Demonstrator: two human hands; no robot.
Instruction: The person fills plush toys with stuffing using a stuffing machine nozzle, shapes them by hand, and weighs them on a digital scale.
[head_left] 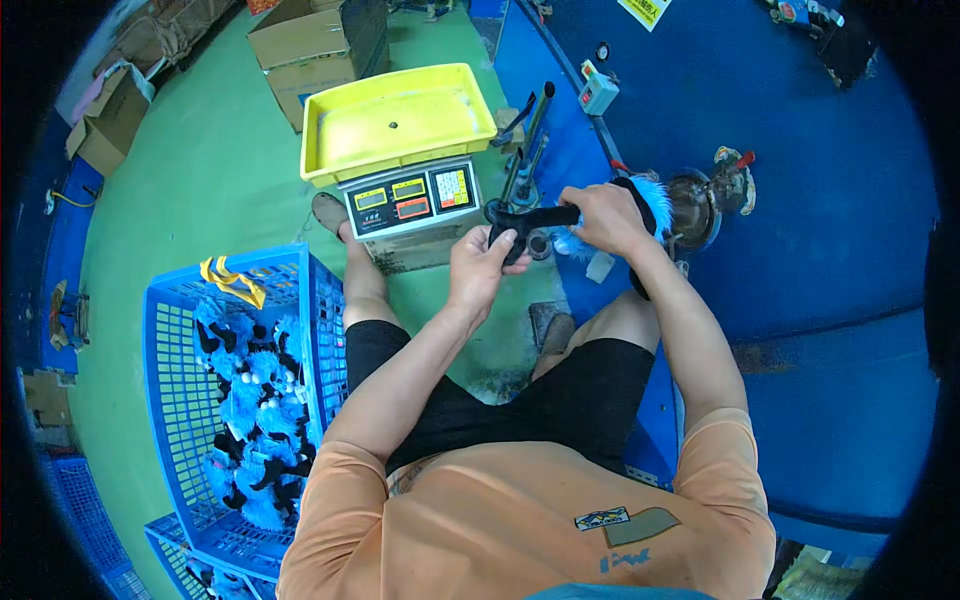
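Observation:
A blue furry plush toy [652,200] with long black limbs is in my hands, beside a round metal fitting [700,210] at the bench edge. Near the upright rods, my left hand [478,270] is closed, thumb on top, on the end of one black limb [540,216]. The limb stretches across to my right hand [608,218], whose fingers are closed around the toy at the limb's other end. Part of the toy is hidden under my right hand, and another black part hangs below the wrist.
A digital scale [410,205] carries a yellow tray [400,155] ahead of me. Several blue and black plush pieces [262,400] fill a blue crate [165,400] on my left. Upright metal rods [540,110] stand beside the blue bench [820,260]. Cardboard boxes [310,60] sit farther back.

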